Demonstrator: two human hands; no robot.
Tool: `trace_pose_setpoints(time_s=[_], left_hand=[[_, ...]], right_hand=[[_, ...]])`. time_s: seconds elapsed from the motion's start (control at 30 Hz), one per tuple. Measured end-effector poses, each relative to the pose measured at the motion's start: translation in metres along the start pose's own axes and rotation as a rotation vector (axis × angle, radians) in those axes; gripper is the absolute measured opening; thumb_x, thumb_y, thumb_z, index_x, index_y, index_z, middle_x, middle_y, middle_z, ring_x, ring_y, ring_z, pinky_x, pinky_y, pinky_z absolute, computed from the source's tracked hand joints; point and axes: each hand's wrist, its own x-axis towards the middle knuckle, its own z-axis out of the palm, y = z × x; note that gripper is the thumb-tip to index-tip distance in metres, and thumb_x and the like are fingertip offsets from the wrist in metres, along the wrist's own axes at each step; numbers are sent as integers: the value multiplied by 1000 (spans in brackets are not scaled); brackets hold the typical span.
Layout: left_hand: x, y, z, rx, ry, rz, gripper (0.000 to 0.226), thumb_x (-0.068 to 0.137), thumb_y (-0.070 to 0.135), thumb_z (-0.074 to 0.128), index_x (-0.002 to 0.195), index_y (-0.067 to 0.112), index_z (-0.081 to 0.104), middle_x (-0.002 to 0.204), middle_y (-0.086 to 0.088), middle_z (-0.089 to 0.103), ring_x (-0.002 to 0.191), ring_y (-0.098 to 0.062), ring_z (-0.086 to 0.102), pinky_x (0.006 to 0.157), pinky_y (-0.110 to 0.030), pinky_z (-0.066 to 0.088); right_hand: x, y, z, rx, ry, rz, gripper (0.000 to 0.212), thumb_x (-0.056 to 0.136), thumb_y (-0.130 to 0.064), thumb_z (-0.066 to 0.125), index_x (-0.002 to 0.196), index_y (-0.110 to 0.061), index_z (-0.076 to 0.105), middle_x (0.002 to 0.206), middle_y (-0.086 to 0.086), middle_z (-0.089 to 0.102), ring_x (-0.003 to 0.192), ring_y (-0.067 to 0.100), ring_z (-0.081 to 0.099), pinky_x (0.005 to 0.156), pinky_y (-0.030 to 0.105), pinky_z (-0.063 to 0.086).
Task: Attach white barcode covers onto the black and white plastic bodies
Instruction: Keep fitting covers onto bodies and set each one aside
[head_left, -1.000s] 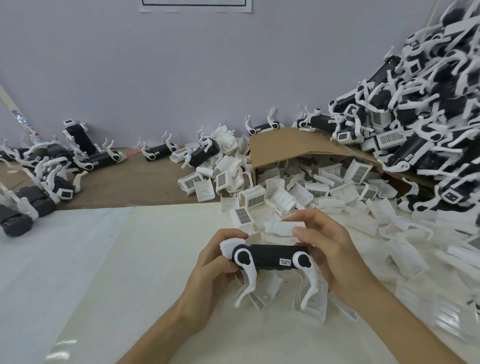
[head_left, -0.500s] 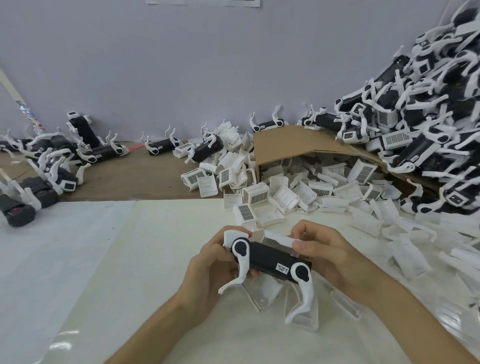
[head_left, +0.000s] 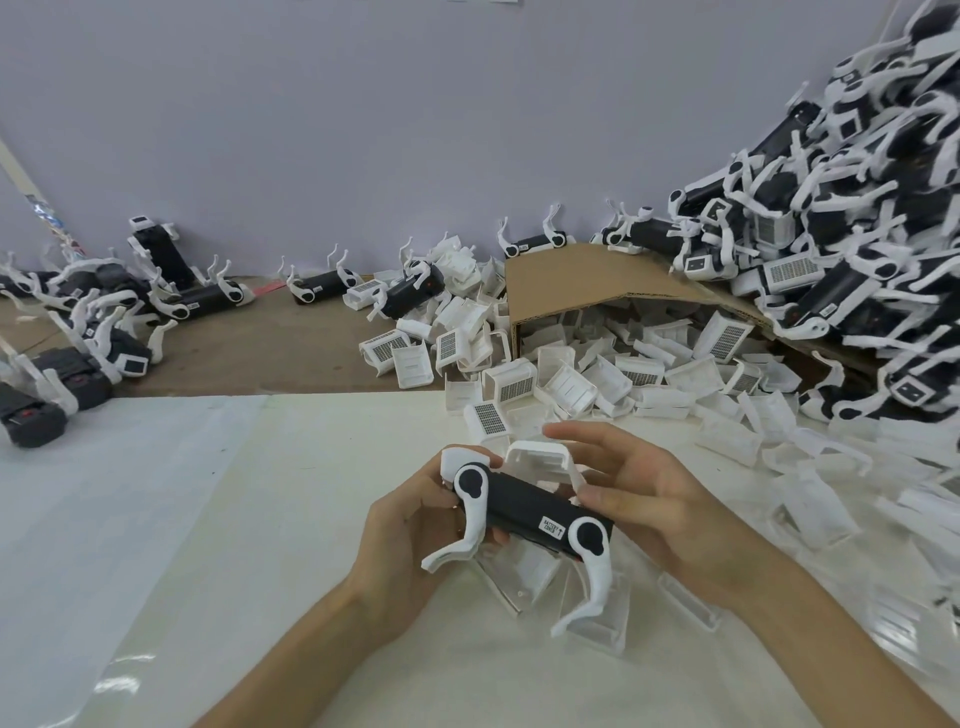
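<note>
Far right, a big pile of black-and-white bodies (head_left: 857, 234) slumps over a tipped cardboard box (head_left: 597, 280), white barcode covers (head_left: 571, 384) spilling out beside it. Front & centre, L hand (head_left: 410, 525) grips one tilted body (head_left: 530, 506) by its left end; R hand (head_left: 660, 499) pinches a white cover (head_left: 540, 460) against its far edge

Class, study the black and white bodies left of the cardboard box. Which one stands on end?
The body by the wall at far left: it stands on end, white end uppermost, while the others there lie down.
</note>
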Motion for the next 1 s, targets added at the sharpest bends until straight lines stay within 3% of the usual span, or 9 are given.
trace_pose_setpoints(time_s=[0.1,0.2,0.33,0.43,0.57,0.63,0.77,0.87,1.0], left_hand=[[0,-2,-1,-13,-1,-13,32,59,8,47,78,4,72,66,-13,62,51,-21,58,50,-23,51],[-1,-3,-2,50,-22,4,33,63,11,46,73,14,78,72,-10,66,61,-18,63,58,-25,54],[-1,-5,-4,196,-1,82,25,79,6,55,85,15,77,78,-4,72,68,-14,68,62,-18,55],[1,-4,-4,71,-62,21,32,63,12,49,78,16,76,77,-6,66,65,-15,63,61,-23,54],[3,-4,-7,32,-99,9,37,54,16,55,84,15,77,82,-9,67,67,-20,63,65,-26,54],[4,-5,-7,23,-87,4,40,52,21,59,86,14,77,82,-12,65,65,-23,62,63,-27,55],[5,-5,-6,13,-86,8,39,61,13,48,88,13,76,82,-13,64,65,-22,62,60,-26,54],[4,-5,-7,35,-91,5,41,64,13,44,91,13,74,86,-14,63,70,-24,62,64,-29,53],[4,-5,-7,62,-78,4,43,64,13,43,95,11,73,89,-17,61,72,-29,59,66,-34,50]], right_hand=[[0,-2,2,9,-36,13,29,84,-18,67,113,-17,69,129,9,66,113,31,65,87,32,55],[1,-1,6,67,-42,6,25,81,-32,70,98,-15,64,129,9,65,113,31,65,82,31,55],[0,0,11,-17,8,-58,19,79,-29,74,90,-19,63,124,5,69,114,26,66,82,30,55],[0,-1,11,-67,67,-45,18,82,-21,71,96,-12,65,122,6,70,111,25,67,81,29,55],[1,-2,9,-105,131,-31,32,93,-9,64,124,-17,63,116,9,73,104,28,69,83,32,57],[2,-1,9,-169,201,-35,30,96,-5,58,120,-19,69,111,3,74,103,23,70,78,26,57],[3,0,9,-333,316,-90,23,93,-1,62,95,-20,76,95,-5,75,84,7,67,72,16,51],[2,2,8,-407,377,-178,24,89,-2,70,85,-25,76,82,-3,72,73,10,64,70,16,49],[3,6,5,-395,547,-240,26,84,-8,76,83,-33,74,67,-10,63,52,10,51,52,16,41]])
